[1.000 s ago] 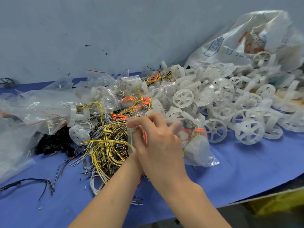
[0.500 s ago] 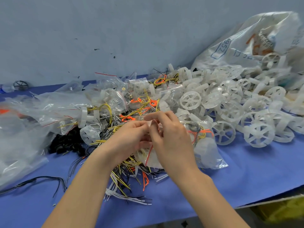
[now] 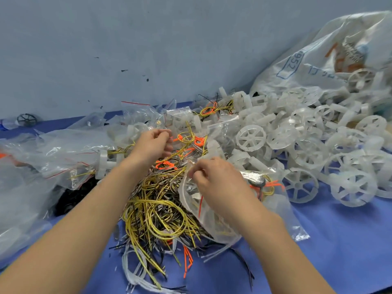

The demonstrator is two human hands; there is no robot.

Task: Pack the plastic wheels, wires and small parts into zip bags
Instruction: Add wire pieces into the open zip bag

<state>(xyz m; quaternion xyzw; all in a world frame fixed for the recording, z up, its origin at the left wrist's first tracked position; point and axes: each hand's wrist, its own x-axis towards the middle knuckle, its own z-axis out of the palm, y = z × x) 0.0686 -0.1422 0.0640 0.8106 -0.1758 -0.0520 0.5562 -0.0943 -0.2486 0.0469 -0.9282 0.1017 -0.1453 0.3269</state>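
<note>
My right hand [image 3: 214, 179] pinches the top edge of a clear zip bag [image 3: 214, 225] that lies on the wire pile and holds small parts. My left hand [image 3: 151, 145] is further back, fingers curled over looped orange wires [image 3: 199, 141] and small bags; I cannot make out whether it holds anything. A tangle of yellow and black wires [image 3: 157, 209] lies between my forearms. White plastic wheels [image 3: 251, 137] are heaped to the right.
Filled zip bags [image 3: 63, 149] are piled at the left, with black parts [image 3: 70, 198] beneath them. A large printed sack [image 3: 318, 56] leans on the wall at the back right. The blue table [image 3: 328, 262] ends near the lower right. A dark wheel [image 3: 27, 119] lies far left.
My left hand has let go of the zip bag and moved up and back to the orange wires. My right hand keeps its pinch on the bag's edge.
</note>
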